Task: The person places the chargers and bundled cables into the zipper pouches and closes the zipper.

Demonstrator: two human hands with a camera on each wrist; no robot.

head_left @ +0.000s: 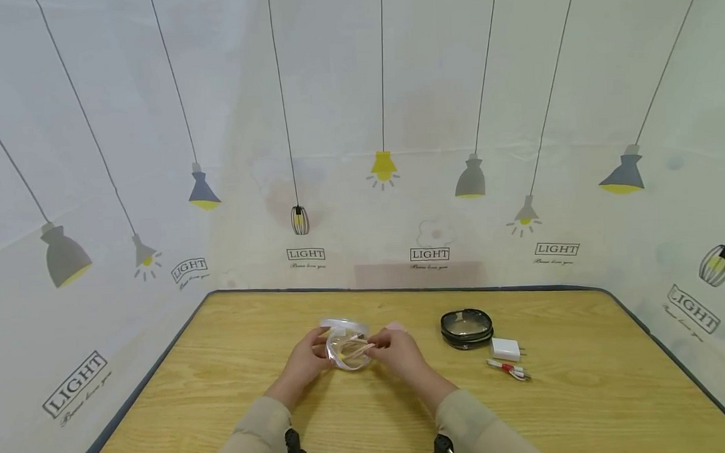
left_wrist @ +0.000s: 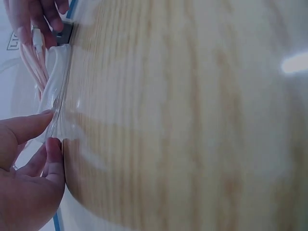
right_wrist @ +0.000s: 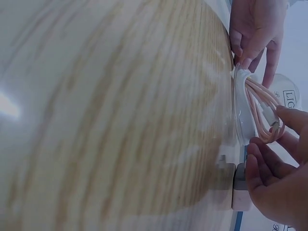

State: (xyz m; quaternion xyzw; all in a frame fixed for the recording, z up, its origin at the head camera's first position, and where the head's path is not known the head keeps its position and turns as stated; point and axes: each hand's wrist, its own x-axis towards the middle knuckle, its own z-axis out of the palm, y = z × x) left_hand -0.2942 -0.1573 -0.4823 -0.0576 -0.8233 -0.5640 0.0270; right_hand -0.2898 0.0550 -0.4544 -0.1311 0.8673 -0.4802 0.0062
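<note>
A clear round case (head_left: 348,365) with a whitish rim stands opened at the middle of the table. My left hand (head_left: 310,356) pinches its edge between thumb and fingers, as the left wrist view also shows. Inside its opening is a coiled pale pink cable (right_wrist: 260,113) with a white connector (right_wrist: 270,115). My right hand (head_left: 399,352) pinches the coil at the case's right side, thumb and forefinger on the loops. A small pink object (head_left: 395,326) shows partly behind the right hand, the rest of it hidden.
To the right lies a black round case (head_left: 467,329) with a see-through top. Beside it are a white plug adapter (head_left: 506,349) and a short white cable (head_left: 509,369) with a red tie. The wooden table (head_left: 235,364) meets lamp-printed walls at its dark edges.
</note>
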